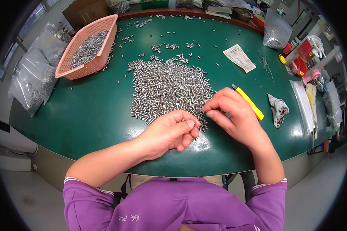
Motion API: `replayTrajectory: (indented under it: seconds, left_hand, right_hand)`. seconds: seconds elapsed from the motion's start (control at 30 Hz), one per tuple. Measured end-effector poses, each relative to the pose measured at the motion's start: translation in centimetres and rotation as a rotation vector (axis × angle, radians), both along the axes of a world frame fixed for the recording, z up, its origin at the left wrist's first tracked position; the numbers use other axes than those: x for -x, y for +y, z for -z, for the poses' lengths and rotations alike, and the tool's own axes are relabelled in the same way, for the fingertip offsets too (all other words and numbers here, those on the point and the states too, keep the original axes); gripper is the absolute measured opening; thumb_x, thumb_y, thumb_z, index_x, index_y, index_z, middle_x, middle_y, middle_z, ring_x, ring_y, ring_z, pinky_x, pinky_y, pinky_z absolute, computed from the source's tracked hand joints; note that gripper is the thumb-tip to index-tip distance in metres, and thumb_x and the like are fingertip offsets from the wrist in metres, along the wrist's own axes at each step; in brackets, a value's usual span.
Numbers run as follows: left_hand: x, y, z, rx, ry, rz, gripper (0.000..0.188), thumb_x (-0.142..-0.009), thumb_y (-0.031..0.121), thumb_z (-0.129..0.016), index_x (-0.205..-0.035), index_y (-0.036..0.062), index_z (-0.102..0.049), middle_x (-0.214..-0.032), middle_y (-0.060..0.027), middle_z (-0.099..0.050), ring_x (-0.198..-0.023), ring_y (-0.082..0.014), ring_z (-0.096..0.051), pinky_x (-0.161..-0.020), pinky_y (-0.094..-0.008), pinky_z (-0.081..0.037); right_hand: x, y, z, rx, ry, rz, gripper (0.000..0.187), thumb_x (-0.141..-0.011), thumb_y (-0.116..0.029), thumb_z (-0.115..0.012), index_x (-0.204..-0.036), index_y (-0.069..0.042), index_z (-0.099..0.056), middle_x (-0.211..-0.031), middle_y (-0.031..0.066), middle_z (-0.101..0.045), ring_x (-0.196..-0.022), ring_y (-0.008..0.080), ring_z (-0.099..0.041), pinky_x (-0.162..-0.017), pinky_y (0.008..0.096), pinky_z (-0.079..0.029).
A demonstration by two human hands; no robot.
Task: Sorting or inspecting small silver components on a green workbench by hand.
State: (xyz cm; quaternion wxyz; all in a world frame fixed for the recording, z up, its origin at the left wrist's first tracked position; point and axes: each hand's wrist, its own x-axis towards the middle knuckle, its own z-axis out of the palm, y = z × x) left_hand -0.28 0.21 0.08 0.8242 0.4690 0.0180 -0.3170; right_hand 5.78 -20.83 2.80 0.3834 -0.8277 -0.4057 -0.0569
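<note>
A broad pile of small, shiny metal pins (169,84) with rounded ends covers the middle of the green table. At its near edge my left hand (169,133) is closed, palm partly up, with the thumb pressed against curled fingers. Bits of metal pins show between those fingers; how many is hidden. Just to the right, my right hand (233,113) hovers at the pile's right edge, thumb and forefinger brought together in a pinch. Whatever sits at its fingertips is too small to make out. A yellow utility knife (250,103) lies right behind the right hand.
A pink plastic basket (104,57) of pins stands far left, beside clear bags (36,79) of metal parts. On the right lie a paper slip (239,57), thin wires (265,63) and a crumpled rag (277,109). Loose pins (164,47) are scattered behind the pile.
</note>
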Motion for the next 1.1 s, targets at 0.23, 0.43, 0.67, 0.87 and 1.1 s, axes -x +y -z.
replayTrajectory:
  seconds: [0.23,0.43,0.67,0.87,1.1]
  left_hand:
    - [0.0,0.2,-0.2,-0.003,0.046,-0.013,0.021,-0.102,0.020,-0.040,-0.107,0.0048,-0.054,-0.089,-0.0074,-0.057,-0.062,-0.0112,-0.051,-0.050,-0.0222,-0.039]
    - [0.0,-0.1,-0.2,0.023,0.023,-0.042,0.022,-0.102,0.019,-0.038,-0.108,0.0042,-0.053,-0.092,-0.0090,-0.057,-0.065,-0.0120,-0.051,-0.053,-0.0231,-0.042]
    - [0.1,0.1,0.1,-0.014,-0.022,0.000,0.018,-0.098,0.015,-0.051,-0.111,0.0043,-0.051,-0.095,-0.0055,-0.057,-0.066,-0.0075,-0.052,-0.055,-0.0205,-0.043]
    - [0.1,0.1,0.0,-0.030,-0.049,0.017,0.021,-0.096,0.016,-0.056,-0.111,0.0036,-0.050,-0.091,-0.0049,-0.059,-0.067,-0.0066,-0.053,-0.055,-0.0202,-0.044]
    - [0.0,0.1,0.3,0.004,-0.045,0.002,0.018,-0.098,0.020,-0.051,-0.107,0.0038,-0.053,-0.088,-0.0037,-0.057,-0.066,-0.0077,-0.054,-0.055,-0.0214,-0.045]
  right_hand:
    - [-0.8,-1.2,0.1,0.221,0.002,0.000,0.016,-0.074,-0.002,-0.069,-0.090,-0.005,-0.066,-0.084,0.0076,-0.060,-0.076,0.0254,-0.062,-0.068,0.0332,-0.050]
    - [-1.0,-1.2,0.8,0.288,-0.007,0.060,0.013,-0.075,-0.003,-0.068,-0.087,-0.004,-0.064,-0.084,0.0091,-0.060,-0.077,0.0267,-0.062,-0.068,0.0350,-0.050]
    - [-0.1,-0.1,0.1,0.152,0.141,-0.007,0.008,-0.079,-0.008,-0.066,-0.085,-0.005,-0.062,-0.080,0.0083,-0.059,-0.078,0.0262,-0.060,-0.069,0.0368,-0.049]
    - [1.0,0.9,-0.1,-0.070,0.287,-0.176,0.011,-0.080,-0.003,-0.069,-0.090,-0.005,-0.064,-0.085,0.0049,-0.057,-0.076,0.0153,-0.059,-0.062,0.0269,-0.050]
    - [0.1,0.1,-0.2,-0.029,0.153,0.005,0.013,-0.079,-0.002,-0.067,-0.091,-0.006,-0.064,-0.086,0.0062,-0.057,-0.078,0.0192,-0.061,-0.066,0.0309,-0.050]
